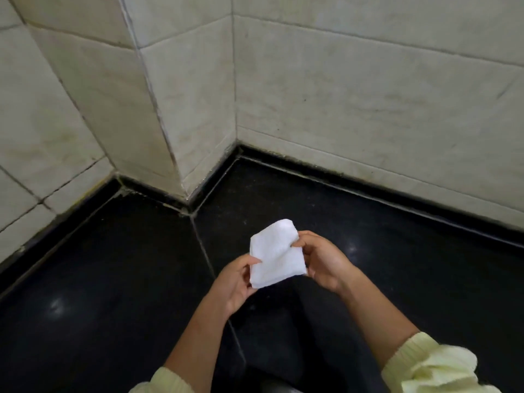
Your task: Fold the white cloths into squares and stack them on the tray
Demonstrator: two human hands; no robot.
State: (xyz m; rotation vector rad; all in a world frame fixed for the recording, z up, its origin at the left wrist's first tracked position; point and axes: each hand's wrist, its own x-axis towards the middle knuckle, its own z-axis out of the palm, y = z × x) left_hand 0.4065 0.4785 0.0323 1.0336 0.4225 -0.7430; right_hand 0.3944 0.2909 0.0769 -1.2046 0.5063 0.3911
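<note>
A folded white cloth (276, 253) is held in the air before the tiled wall corner (184, 165). The left hand (236, 282) pinches its left edge in a tight grip. The right hand (323, 265) pinches its right edge likewise.

A: What is the person wearing?
B: A soft top in very light yellow. The left sleeve (167, 382) peeks in at the bottom of the frame, left of the middle. The right sleeve (425, 367) fills the lower right corner.
A: What do the sleeves look like?
B: The right one has thin knitted lines at its end. Behind that it is puffy and wrinkled.
A: And past the sleeves?
B: Bare arms, a bare left hand (235, 282) and a bare right hand (323, 262).
</note>
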